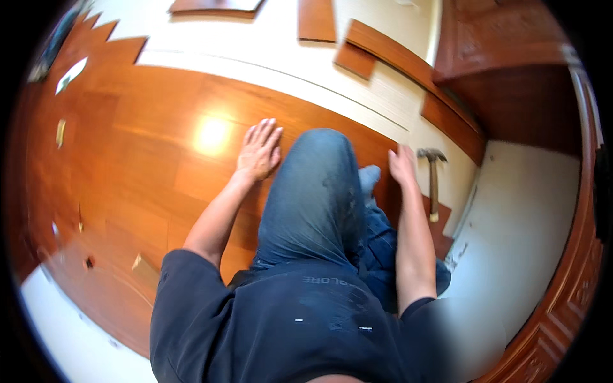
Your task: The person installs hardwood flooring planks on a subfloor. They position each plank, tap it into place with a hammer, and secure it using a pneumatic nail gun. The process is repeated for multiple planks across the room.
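My left hand (258,152) lies flat on the laid reddish-brown floorboards (153,115), fingers stretched out, just left of my raised knee in jeans. At the right end of the outermost row of boards is my right hand (402,165), by the border with the pale underlay. Its fingers are smeared, and whether anything is between them does not show. Close beside it, to the right, a claw hammer (433,185) with a wooden handle lies on the underlay, untouched.
Loose floorboards (316,20) and a long board (408,60) lie on the pale underlay (255,48) ahead. Carved reddish wooden furniture (504,45) stands at the right. A small wood block (145,267) and scattered bits lie on the boards to my left.
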{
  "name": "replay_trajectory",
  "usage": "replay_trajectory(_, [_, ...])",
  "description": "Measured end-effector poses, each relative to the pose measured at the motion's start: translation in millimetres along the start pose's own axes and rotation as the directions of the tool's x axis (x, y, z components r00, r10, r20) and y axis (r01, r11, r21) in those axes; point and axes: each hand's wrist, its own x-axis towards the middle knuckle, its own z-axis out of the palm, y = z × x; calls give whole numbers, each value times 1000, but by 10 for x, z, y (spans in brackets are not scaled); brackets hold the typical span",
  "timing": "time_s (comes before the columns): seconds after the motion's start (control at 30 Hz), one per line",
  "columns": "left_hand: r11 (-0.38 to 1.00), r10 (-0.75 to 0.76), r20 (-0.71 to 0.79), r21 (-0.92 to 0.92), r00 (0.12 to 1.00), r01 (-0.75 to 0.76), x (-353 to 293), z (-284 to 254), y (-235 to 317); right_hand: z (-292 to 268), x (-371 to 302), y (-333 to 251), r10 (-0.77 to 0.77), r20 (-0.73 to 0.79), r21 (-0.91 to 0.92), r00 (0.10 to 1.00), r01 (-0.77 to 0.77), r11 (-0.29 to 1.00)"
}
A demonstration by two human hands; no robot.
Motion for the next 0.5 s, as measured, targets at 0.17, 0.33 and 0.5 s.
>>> replay_trajectory(0.17, [997, -49, 90, 64, 995, 43, 19, 133, -44, -241, 541, -1211, -109, 320, 300, 941, 9, 954])
replay_trajectory(0.33, [998, 12, 22, 53, 1000, -13, 24, 216, -49, -73, 398, -1730, -251, 252, 275, 935, 180, 944])
replay_trajectory(0.5, [999, 31, 7, 26, 999, -31, -7, 126, -60, -5, 350, -1002, -176, 181, 457, 968, 76, 886])
